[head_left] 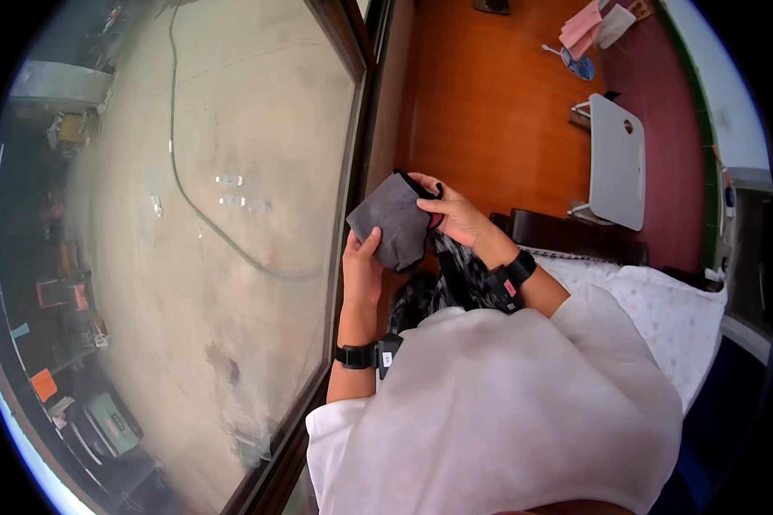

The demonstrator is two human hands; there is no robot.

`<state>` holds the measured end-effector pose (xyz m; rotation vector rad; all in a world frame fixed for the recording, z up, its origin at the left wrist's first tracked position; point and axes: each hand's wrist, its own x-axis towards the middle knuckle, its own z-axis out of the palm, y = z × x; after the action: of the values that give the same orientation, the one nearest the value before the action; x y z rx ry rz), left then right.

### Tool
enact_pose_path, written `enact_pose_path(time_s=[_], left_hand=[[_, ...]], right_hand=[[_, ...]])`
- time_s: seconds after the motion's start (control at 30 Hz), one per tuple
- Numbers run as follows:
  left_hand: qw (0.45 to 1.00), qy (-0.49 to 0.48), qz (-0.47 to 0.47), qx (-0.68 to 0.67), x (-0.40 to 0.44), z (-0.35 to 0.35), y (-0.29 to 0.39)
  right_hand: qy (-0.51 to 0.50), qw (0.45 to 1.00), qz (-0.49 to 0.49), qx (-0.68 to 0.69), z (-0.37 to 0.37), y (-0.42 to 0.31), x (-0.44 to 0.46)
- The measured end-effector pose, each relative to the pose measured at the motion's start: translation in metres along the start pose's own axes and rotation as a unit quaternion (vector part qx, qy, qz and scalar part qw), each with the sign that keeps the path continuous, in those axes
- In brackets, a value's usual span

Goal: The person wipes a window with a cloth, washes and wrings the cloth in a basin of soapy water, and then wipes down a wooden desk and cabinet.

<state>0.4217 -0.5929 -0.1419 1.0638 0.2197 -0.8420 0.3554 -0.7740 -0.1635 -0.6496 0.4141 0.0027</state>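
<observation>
A folded grey cloth with black edging (pixel 392 219) is held up in front of the body, near the window frame. My left hand (pixel 365 262) grips its lower left edge, thumb on top and the other fingers mostly hidden behind. On the upper right, my right hand (pixel 457 215) pinches the black-edged side, where a bit of dark red shows. Black straps with small boxes are round both wrists.
To the left stands a large glass pane in a dark frame (pixel 345 215), with a hose (pixel 174 154) beyond it. A white folding table (pixel 617 163), a blue fan-like item (pixel 578 65) and pink cloth (pixel 581 30) lie ahead right. Patterned white bedding (pixel 661 322) is at right.
</observation>
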Motion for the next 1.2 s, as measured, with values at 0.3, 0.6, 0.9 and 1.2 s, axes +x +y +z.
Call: enact_pose_path(time_s=[0.3, 0.6, 0.9, 1.2], left_hand=[[0.984, 0.037, 0.074, 0.158, 0.149, 0.088, 0.001], [0.965, 0.027, -0.023, 0.262, 0.257, 0.189, 0.026], [0.973, 0.093, -0.078, 0.197, 0.296, 0.193, 0.045], [0.944, 0.074, -0.139, 0.290, 0.337, 0.184, 0.036]], right_hand=[[0.110, 0.977, -0.007, -0.180, -0.087, -0.073, 0.087], [0.060, 0.997, 0.028, -0.032, -0.110, -0.183, 0.181], [0.112, 0.972, 0.104, -0.176, -0.112, -0.192, 0.248], [0.188, 0.949, 0.155, -0.202, -0.153, -0.201, 0.288]])
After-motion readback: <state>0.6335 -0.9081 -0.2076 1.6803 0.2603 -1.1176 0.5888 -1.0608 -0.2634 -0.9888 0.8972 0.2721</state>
